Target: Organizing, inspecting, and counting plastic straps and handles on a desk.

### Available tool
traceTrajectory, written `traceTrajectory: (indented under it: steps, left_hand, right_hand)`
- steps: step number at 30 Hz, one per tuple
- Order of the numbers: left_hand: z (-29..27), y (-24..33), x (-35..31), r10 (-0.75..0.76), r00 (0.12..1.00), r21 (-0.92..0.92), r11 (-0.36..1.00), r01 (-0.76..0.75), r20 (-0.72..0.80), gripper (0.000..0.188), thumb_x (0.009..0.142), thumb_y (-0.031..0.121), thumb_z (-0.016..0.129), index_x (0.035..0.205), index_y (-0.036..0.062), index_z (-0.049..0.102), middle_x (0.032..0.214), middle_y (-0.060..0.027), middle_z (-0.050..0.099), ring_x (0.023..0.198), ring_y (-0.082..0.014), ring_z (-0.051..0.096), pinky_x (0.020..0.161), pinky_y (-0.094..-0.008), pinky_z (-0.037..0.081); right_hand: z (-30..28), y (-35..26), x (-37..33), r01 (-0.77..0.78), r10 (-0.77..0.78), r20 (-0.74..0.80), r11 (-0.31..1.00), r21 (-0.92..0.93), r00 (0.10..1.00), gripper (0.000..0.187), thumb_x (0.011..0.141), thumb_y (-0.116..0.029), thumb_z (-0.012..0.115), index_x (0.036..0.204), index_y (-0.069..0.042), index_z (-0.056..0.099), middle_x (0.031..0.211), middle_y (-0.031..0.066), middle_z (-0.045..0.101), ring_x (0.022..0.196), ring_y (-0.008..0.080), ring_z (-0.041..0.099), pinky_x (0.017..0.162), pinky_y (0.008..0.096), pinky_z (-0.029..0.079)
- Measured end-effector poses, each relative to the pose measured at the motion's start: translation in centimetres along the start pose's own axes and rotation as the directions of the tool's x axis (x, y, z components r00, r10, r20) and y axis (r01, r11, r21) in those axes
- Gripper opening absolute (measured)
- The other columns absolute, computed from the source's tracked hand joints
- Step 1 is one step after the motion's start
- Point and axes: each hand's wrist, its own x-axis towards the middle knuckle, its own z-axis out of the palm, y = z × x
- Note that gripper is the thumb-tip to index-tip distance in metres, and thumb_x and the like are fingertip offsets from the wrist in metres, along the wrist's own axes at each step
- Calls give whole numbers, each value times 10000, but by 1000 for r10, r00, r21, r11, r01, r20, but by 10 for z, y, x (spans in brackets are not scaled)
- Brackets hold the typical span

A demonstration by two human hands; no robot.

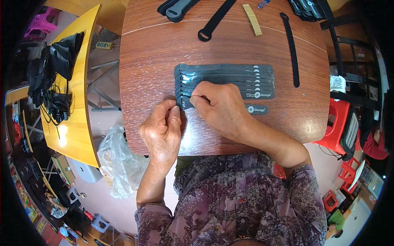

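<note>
A row of several dark grey fabric straps [225, 78] lies overlapped on the brown wooden table [152, 57]. The nearest strap [256, 109] lies in front of that row. My right hand [219, 108] pinches its left end between thumb and fingers. My left hand [162, 131] rests at the table's front edge, fingers curled, fingertips touching the same strap end next to my right hand.
Loose black straps [292, 49] [213, 20], a tan strip [252, 19] and strap piles [176, 8] lie at the table's far side. A clear plastic bag [117, 160] hangs at the left. A yellow table [80, 98] holds black gear. Red stools [338, 127] stand at the right.
</note>
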Motion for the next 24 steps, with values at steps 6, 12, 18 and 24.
traceTrajectory:
  steps: [6, 12, 18, 24]
  left_hand:
    - [0, 1, 0, -5, 1000, -6, 1000, 5, -18, 98, 767, 12, 642, 865, 14, 642, 640, -112, 620, 554, -196, 622, 532, -305, 483]
    - [1, 2, 0, 8, 1000, 18, 1000, -8, -14, 89, 767, 17, 642, 856, 10, 641, 639, -122, 616, 552, -212, 621, 535, -310, 481]
    - [2, 5, 2, -11, 1000, 33, 999, 12, -20, 73, 770, 15, 639, 843, 9, 637, 638, -122, 613, 545, -214, 617, 531, -309, 477]
    - [3, 3, 1, 21, 999, 24, 999, -20, -41, 75, 772, 6, 630, 846, 10, 632, 651, -127, 616, 546, -223, 618, 536, -316, 481]
  right_hand:
    - [1, 1, -1, -26, 26, 15, 999, -36, 1000, 110, 799, -113, 607, 756, -15, 585, 669, 178, 602, 616, 357, 610, 525, 397, 459]
    - [0, 2, -1, -26, 27, 12, 999, -38, 1000, 105, 798, -107, 608, 755, -14, 584, 661, 183, 595, 605, 360, 604, 516, 400, 453]
    - [2, 1, -1, 18, -19, -7, 999, -41, 1000, 161, 792, -126, 571, 696, 3, 563, 607, 229, 580, 594, 407, 595, 568, 505, 458]
    - [1, 2, -1, -20, 20, -2, 999, -42, 1000, 101, 795, -103, 611, 752, -16, 585, 653, 182, 590, 606, 363, 602, 513, 400, 449]
